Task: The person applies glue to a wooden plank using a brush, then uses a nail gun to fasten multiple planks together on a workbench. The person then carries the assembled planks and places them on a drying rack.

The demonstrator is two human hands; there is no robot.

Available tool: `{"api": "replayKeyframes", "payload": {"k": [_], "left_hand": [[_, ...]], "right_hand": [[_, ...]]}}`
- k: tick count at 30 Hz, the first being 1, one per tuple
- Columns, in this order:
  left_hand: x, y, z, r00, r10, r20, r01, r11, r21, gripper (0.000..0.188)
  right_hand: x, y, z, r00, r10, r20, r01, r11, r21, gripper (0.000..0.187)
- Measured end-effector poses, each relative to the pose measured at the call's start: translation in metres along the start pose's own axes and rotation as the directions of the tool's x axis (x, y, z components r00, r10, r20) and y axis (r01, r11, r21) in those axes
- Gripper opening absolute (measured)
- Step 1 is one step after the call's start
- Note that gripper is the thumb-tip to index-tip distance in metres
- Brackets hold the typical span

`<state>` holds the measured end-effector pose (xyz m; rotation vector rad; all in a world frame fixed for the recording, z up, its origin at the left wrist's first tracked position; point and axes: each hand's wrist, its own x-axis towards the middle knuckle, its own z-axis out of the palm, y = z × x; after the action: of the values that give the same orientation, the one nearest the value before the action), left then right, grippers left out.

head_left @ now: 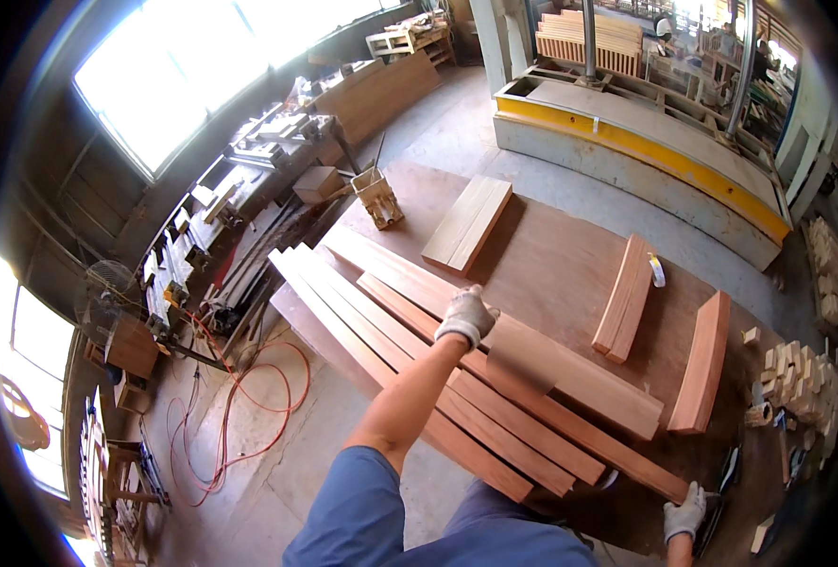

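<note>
Long reddish-brown wooden planks (pixel 509 425) lie side by side, slanting across the workbench (pixel 551 255). My left hand (pixel 468 317), in a pale work glove, is closed in a fist above the middle of the planks; the fingers hide whatever is in it. At the near right, my gloved right hand (pixel 685 515) grips the end of a long narrow plank (pixel 617 452). A wider board (pixel 580 378) lies just beyond that plank, and a smeared patch covers part of it beside my left hand.
Paired boards (pixel 468 225), a short stack (pixel 624 298) and a thick block (pixel 701 364) rest farther across the bench. Small wooden pieces (pixel 802 383) are piled at the right. A wooden box (pixel 377 198) stands at the far edge. A red hose (pixel 239 416) coils on the floor.
</note>
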<state>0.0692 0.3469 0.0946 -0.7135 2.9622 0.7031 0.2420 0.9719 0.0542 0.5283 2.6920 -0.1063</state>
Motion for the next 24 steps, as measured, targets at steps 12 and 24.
{"api": "replayKeyframes", "payload": {"k": [12, 24], "left_hand": [[0.201, -0.081, 0.120, 0.685, -0.704, 0.190, 0.641, 0.458, -0.616, 0.054], [0.163, 0.020, 0.095, 0.838, -0.534, -0.111, 0.478, 0.817, -0.322, 0.113]], "right_hand": [[-0.018, -0.043, 0.015, 0.992, 0.118, 0.051, -0.116, 0.992, -0.052, 0.124], [-0.029, -0.051, 0.006, 0.991, 0.105, 0.080, -0.094, 0.986, -0.138, 0.123]]}}
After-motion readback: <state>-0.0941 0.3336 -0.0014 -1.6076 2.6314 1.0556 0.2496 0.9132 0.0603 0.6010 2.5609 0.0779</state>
